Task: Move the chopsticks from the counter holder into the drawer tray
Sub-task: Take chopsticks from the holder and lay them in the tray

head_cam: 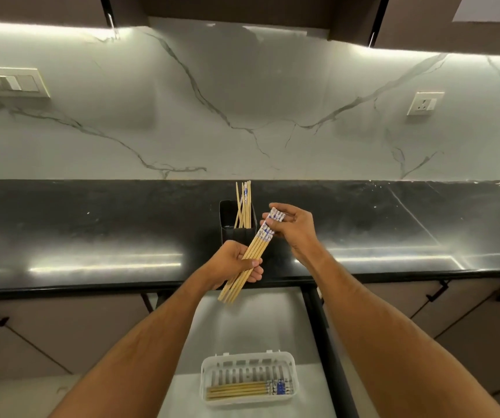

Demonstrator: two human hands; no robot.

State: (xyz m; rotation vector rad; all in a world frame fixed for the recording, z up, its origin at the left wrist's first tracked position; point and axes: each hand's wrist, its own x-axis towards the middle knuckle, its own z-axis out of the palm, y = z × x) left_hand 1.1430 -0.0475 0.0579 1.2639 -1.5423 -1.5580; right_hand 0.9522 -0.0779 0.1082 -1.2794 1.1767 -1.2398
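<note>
A bundle of several wooden chopsticks (258,245) with blue-and-white patterned tops slants above the counter's front edge. My left hand (233,262) grips its lower part, and my right hand (292,227) pinches the patterned top ends. Just behind the hands stands a black holder (233,229) on the counter with several more chopsticks (244,206) upright in it. Below, in the open drawer (242,321), a white slotted plastic tray (248,377) holds several chopsticks (242,390) lying flat, patterned ends to the right.
The black counter (91,230) runs across the view under a marble backsplash with a switch panel (7,82) at the left and a socket (423,103) at the right. Closed cabinet doors with dark handles (437,292) flank the drawer.
</note>
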